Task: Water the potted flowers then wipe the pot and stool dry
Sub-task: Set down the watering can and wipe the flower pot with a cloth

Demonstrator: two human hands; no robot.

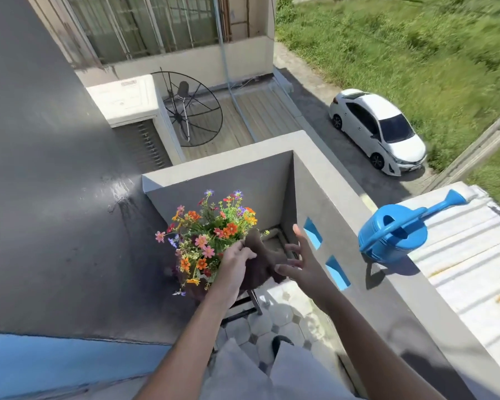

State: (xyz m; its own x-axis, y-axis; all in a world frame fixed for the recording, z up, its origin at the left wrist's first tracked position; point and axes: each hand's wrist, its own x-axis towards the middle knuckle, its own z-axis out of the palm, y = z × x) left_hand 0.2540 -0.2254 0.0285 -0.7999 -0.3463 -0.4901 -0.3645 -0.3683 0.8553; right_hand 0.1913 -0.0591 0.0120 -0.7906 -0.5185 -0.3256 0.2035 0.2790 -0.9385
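A bunch of orange, pink and purple flowers (208,241) fills the balcony corner; their pot is hidden under the blooms and my arm. My left hand (237,256) grips a dark brown cloth (264,262) right beside the flowers. Just right of the cloth, my right hand (299,259) has its fingers spread and its fingertips at the cloth's edge. Only dark metal legs of the stool (254,303) show beneath the cloth. A blue watering can (393,232) stands upright on the balcony wall's top, to the right of my hands.
The grey balcony wall (329,180) encloses the corner, with small blue openings (312,232) in it. A dark grey house wall (55,212) rises on the left. Patterned floor tiles (283,319) lie below. Beyond the wall are a satellite dish (191,111), a white car (378,128) and grass.
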